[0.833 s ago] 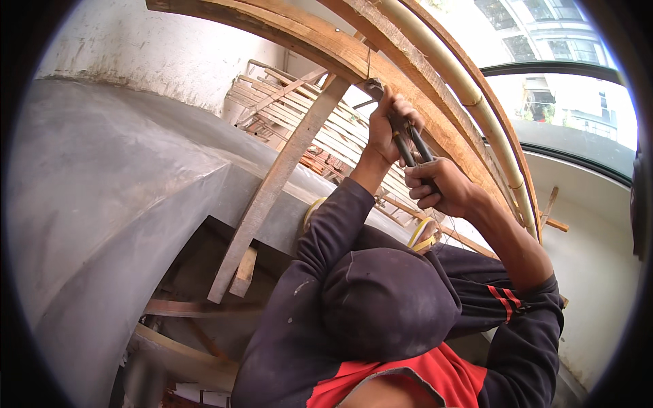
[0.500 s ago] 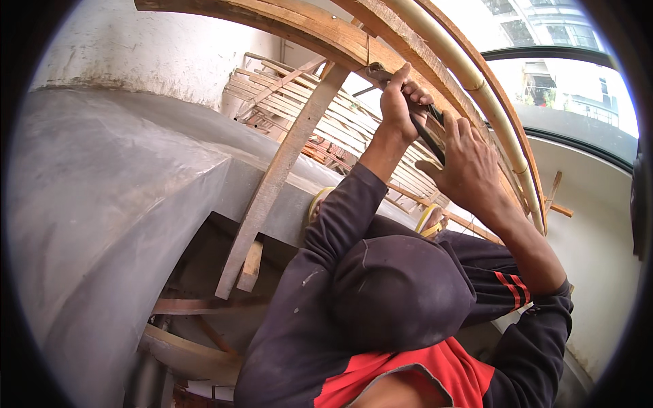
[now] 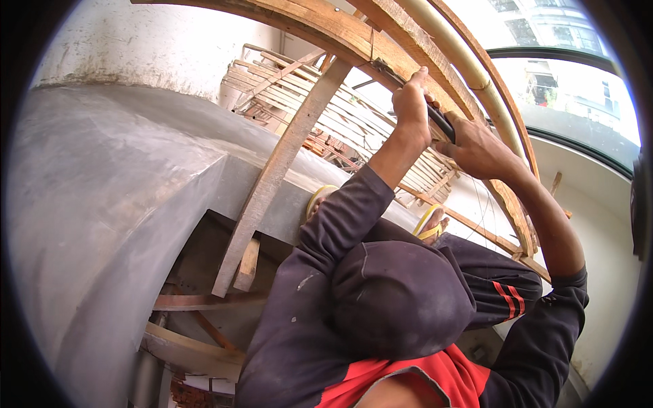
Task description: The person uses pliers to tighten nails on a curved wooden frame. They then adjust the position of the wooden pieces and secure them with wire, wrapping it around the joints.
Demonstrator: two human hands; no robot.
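My left hand (image 3: 412,105) is closed around the upper part of a long pair of dark-handled pincers (image 3: 441,122). My right hand (image 3: 479,146) grips the ends of the handles, which lie close together. The tool's head touches the wooden beam (image 3: 343,34) beside a thin wire (image 3: 372,44) looped around it; my left hand partly hides the tool. A wooden post (image 3: 286,160) slants down from the beam next to that spot.
Another beam (image 3: 415,41) and a pale round pole (image 3: 469,75) run alongside. Wooden slats (image 3: 333,115) are stacked below. A grey concrete ledge (image 3: 115,183) fills the left, with an opening (image 3: 204,265) beneath. A window (image 3: 544,61) is at the upper right.
The pincers' handles, spread apart before, are now together. My right hand has moved slightly right and taken hold of both handle ends; my left hand has shifted slightly right.
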